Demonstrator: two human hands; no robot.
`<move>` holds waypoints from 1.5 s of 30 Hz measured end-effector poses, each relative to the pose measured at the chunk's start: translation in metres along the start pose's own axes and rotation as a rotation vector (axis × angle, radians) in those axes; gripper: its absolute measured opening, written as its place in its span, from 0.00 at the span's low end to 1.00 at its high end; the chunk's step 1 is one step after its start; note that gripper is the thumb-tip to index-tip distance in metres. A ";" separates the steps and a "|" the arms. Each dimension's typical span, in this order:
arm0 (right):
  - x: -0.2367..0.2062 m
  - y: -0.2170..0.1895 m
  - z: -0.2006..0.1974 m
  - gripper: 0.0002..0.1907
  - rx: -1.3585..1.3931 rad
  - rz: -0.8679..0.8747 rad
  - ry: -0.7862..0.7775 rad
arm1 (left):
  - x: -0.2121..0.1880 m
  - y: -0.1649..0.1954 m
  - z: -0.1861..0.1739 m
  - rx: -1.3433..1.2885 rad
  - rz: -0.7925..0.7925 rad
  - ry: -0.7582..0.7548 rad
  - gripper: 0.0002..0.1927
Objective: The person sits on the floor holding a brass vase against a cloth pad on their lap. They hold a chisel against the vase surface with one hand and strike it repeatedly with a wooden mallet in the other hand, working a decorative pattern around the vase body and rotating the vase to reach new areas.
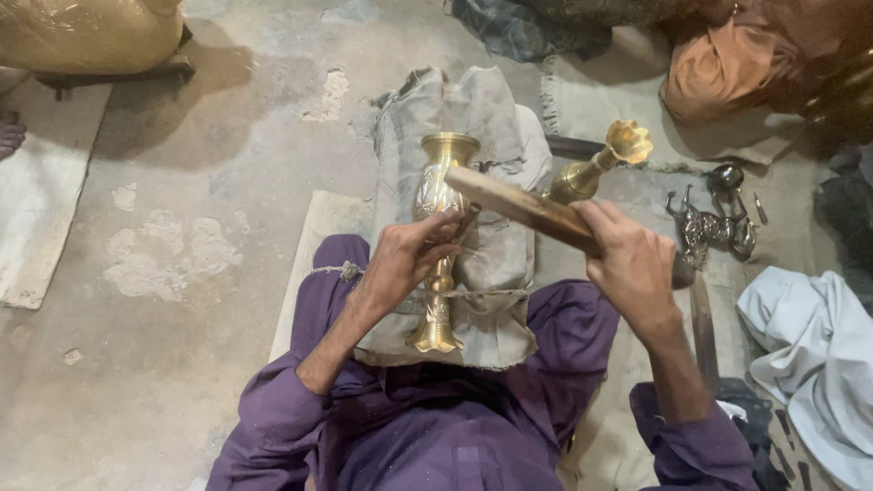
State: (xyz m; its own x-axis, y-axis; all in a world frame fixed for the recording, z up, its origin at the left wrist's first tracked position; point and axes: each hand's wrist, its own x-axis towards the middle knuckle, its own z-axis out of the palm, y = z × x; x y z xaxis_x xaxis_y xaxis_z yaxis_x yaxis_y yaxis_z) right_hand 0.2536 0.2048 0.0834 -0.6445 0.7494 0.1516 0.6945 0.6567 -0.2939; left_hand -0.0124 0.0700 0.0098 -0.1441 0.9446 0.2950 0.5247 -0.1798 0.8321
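Bare concrete floor [182, 273], patched and worn; a grey cloth pad [496, 264] lies across the lap. Left hand [405, 259]: fingers closed around 1 upright brass vase [438, 195] on the pad. Right hand [632, 268]: fingers closed on a wooden mallet [518, 207], angled across the vase.

Clad in loose purple tunic w/ matching trousers, sleeves [273, 391] pushed up past elbows, forearms bare, fabric creased & dusted w/ pale specks nr lap, left hand [400, 264] & right hand [632, 268] ungloved, no rings.
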 end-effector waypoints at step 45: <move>-0.071 0.016 0.053 0.17 1.060 0.234 -0.112 | -0.010 -0.015 -0.004 -0.218 -0.068 0.209 0.22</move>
State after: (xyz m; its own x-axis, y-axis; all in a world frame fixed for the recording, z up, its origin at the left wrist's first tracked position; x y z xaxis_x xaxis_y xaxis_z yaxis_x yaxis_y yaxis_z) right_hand 0.2932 0.1579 0.0182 -0.5953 0.7989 -0.0853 0.2097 0.0520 -0.9764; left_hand -0.0226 0.0618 -0.0039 -0.3535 0.8837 0.3068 0.3189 -0.1945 0.9276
